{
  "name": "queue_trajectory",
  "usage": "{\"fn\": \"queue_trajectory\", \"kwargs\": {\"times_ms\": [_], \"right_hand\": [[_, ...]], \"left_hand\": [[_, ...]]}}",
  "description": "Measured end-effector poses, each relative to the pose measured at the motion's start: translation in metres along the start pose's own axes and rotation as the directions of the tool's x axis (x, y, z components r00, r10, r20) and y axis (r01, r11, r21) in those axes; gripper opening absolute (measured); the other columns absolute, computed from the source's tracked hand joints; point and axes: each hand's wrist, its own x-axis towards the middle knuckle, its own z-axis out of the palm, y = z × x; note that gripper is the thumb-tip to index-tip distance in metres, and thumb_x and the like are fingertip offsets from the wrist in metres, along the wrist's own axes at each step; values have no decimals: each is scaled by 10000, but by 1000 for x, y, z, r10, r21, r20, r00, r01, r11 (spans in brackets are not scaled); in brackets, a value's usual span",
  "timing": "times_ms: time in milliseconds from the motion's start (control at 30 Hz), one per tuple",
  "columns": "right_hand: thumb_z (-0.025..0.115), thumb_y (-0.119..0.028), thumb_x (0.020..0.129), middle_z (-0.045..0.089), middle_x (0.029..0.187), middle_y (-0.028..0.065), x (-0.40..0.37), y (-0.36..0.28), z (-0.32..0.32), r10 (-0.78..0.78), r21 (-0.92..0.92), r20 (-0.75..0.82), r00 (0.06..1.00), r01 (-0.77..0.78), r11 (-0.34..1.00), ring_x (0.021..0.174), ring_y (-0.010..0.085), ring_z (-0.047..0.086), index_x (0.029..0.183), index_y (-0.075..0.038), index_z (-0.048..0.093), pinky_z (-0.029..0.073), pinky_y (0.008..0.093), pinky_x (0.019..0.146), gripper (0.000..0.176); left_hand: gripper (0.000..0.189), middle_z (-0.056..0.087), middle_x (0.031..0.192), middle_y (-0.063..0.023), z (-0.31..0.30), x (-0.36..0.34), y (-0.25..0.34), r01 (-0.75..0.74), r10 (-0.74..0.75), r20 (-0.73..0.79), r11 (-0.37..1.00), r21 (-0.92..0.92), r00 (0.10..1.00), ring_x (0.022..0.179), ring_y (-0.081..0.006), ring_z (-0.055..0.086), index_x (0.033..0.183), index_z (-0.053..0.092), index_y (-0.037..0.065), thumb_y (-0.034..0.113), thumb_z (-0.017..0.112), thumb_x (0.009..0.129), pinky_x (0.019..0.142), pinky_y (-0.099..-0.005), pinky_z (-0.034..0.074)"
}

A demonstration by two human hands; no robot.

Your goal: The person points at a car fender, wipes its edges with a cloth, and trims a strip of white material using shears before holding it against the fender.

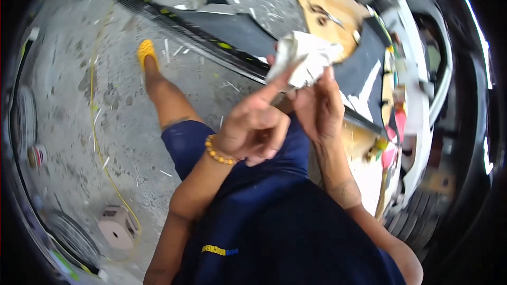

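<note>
A crumpled white cloth or paper [302, 55] is held up in front of me between both hands. My left hand [253, 126], with a beaded bracelet [217, 150] at the wrist, pinches its lower left side, while the other fingers curl in. Against its lower right side press the fingertips of my right hand [321, 106], closed on the same piece. Motion blurs the fingertips a little, and folds hide part of the grip. Beyond the hands lies a long black car body panel with mesh [211, 45], marked with yellow-green tape.
Brown cardboard [330, 8] with scissors [325, 15] lies ahead. A dark panel [359, 82] rests at right, near a white car body [417, 142]. A cardboard box [117, 227], tire [68, 235], can [37, 155] and yellow cord [94, 121] are on the left floor. White strips litter the concrete.
</note>
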Motion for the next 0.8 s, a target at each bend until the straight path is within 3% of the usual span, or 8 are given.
{"fn": "queue_trajectory", "kwargs": {"times_ms": [100,200,233,333,367,467,600,800], "right_hand": [[526,-292,1026,416,1488,271,-24,-16,-22,-17,-139,-20,1000,14,990,1383,393,433,1468,89,334,334,476,1162,614],[530,-249,1032,508,1408,272,-45,-29,-55,-9,-240,-112,994,-18,971,1309,380,522,1416,95,416,400,457,1119,528],[534,-237,1032,560,1345,261,-51,-33,-62,-43,-235,-155,987,5,972,1256,368,566,1374,97,458,438,441,1082,484],[550,-226,1029,632,1247,242,-67,-44,-80,-123,-194,-235,964,77,978,1174,346,630,1310,98,516,494,414,1023,431],[544,-231,1031,650,1210,229,-72,-47,-84,-141,-196,-263,954,90,977,1142,327,648,1293,95,526,503,406,1010,418],[546,-245,1031,662,1184,217,-83,-48,-109,-181,-113,-324,929,152,982,1105,309,668,1287,85,532,521,404,986,419],[529,-309,1034,622,1257,240,-91,-74,-155,-251,-106,-413,875,227,968,1184,325,626,1328,79,500,521,411,1011,487],[516,-484,1002,447,1462,278,-112,-79,-162,-241,-59,-89,966,237,970,1361,383,466,1489,55,321,401,466,1132,752]], "left_hand": [[789,579,604,-154,0,15,-14,64,-64,-17,997,-35,998,347,-155,469,1583,-15,46,218,494,1005,317,-233,415],[770,594,622,-143,12,29,-33,266,-211,-202,914,306,956,364,-150,490,1589,14,59,200,494,1004,335,-216,416],[776,592,594,-133,25,38,-39,415,-256,-345,724,551,903,372,-200,516,1585,78,44,152,537,970,380,-282,448],[809,575,561,-127,22,49,-84,216,3,-216,-77,973,976,399,-260,540,1574,123,27,89,590,917,445,-372,476],[840,558,551,-135,21,51,-92,237,24,-238,-228,944,971,434,-312,550,1566,168,35,61,633,866,504,-432,487],[839,579,551,-96,26,61,-102,190,-54,-231,-405,894,971,438,-236,568,1585,144,82,55,619,894,472,-374,479],[834,608,604,-56,57,70,-109,544,-339,-432,412,731,836,451,-125,559,1604,55,143,58,564,950,424,-262,449],[860,590,634,-102,32,75,-114,461,-407,-231,844,274,884,416,-113,496,1596,-66,155,58,514,970,362,-209,419]]}}
